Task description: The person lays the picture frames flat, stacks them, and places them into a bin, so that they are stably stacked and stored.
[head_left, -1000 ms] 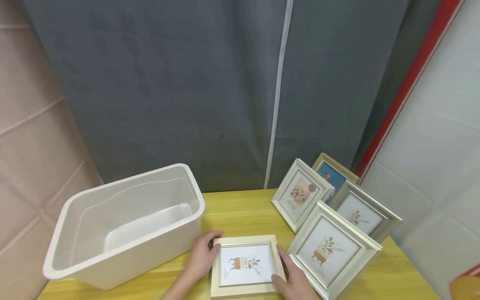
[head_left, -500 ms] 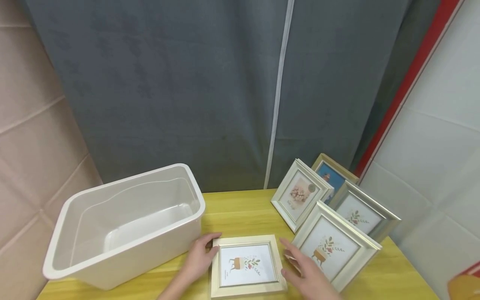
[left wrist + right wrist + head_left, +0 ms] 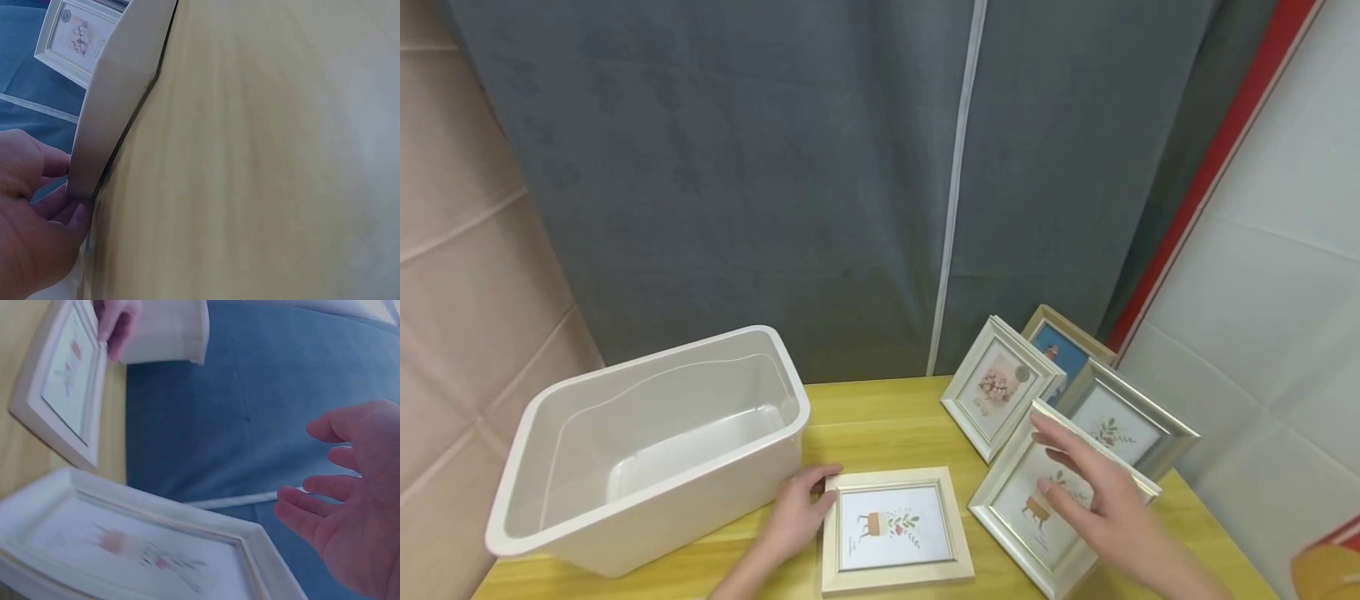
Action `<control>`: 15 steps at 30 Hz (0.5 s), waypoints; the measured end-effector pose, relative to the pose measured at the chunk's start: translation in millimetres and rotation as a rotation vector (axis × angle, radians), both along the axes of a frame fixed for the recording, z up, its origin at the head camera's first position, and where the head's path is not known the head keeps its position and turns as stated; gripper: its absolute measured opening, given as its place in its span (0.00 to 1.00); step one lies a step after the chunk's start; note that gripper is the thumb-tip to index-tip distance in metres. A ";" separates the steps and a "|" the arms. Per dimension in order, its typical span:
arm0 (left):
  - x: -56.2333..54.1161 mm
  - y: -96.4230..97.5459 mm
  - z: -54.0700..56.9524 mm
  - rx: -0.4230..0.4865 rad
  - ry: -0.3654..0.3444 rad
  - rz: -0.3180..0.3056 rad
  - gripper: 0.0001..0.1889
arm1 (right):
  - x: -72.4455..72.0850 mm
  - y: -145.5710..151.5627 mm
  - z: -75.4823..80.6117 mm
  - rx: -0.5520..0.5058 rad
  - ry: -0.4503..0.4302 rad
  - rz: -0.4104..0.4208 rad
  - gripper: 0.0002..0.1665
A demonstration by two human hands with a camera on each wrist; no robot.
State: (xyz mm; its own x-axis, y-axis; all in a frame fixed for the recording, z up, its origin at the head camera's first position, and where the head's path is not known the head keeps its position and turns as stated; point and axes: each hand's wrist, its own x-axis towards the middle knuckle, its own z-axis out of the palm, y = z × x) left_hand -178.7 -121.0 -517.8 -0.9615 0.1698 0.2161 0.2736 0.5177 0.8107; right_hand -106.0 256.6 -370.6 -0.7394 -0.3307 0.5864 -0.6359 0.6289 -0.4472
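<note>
A cream picture frame (image 3: 962, 525) with a plant-pot print lies flat on the table. My left hand (image 3: 797, 510) holds its left edge, and in the left wrist view the fingers (image 3: 59, 203) are bent against the frame's side. My right hand (image 3: 1101, 504), thumb and fingers spread and holding nothing, hovers in front of a silver-white picture frame (image 3: 1009, 542) that stands tilted at the right. Part of this frame's print is hidden behind the hand in the head view. The right wrist view shows the empty palm (image 3: 369, 531) beside that frame.
Behind the tilted frame stand a white frame with a blossom print (image 3: 962, 400), a grey-silver frame (image 3: 1176, 429) and a wood-coloured frame with a blue picture (image 3: 1051, 315). A white plastic bin (image 3: 700, 492) stands on the yellow wooden table (image 3: 865, 425) at the left, before a grey curtain (image 3: 737, 192).
My right hand has let go of the lying frame's right edge and moved right and up to the tilted frame. My left hand has stayed at the left edge.
</note>
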 end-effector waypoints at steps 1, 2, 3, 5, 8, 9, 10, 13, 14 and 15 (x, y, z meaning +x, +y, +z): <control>0.4 0.1 0.3 0.000 -0.001 -0.001 0.18 | -0.3 5.0 4.3 0.003 0.029 -0.007 0.50; 0.7 0.1 0.4 0.001 -0.002 -0.001 0.18 | -0.3 10.5 8.8 0.012 0.052 -0.021 0.50; 0.9 0.1 0.5 0.003 -0.003 -0.003 0.18 | -0.2 16.0 13.2 0.018 0.062 -0.043 0.50; 0.6 -0.3 0.2 0.005 -0.006 -0.003 0.18 | 0.2 28.4 20.8 0.027 0.080 -0.081 0.50; 0.0 -1.1 -0.2 0.009 -0.010 -0.006 0.18 | 1.3 48.4 27.1 0.040 0.070 -0.150 0.47; -0.2 -1.4 -0.5 0.011 -0.010 -0.007 0.18 | 1.3 54.6 27.0 0.035 0.055 -0.171 0.46; -0.5 -1.4 -0.5 0.012 -0.012 -0.009 0.18 | 1.3 61.2 26.3 0.036 0.041 -0.188 0.45; -0.3 -1.3 0.2 0.011 -0.010 -0.012 0.18 | 0.3 76.9 20.6 0.061 -0.009 -0.247 0.42; -0.3 -1.3 0.4 0.011 -0.012 -0.012 0.18 | -0.4 80.6 18.5 0.074 -0.031 -0.260 0.41; -0.3 -1.3 0.8 0.010 -0.014 -0.011 0.18 | -1.3 83.4 16.4 0.095 -0.049 -0.272 0.41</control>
State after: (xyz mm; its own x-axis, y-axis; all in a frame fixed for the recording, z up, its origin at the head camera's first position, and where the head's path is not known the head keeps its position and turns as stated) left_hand -179.0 -122.3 -517.0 -0.9625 0.1781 0.2046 0.2680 0.5067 0.8194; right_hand -107.4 340.0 -354.2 -0.8352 -0.1680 0.5236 -0.4170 0.8141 -0.4041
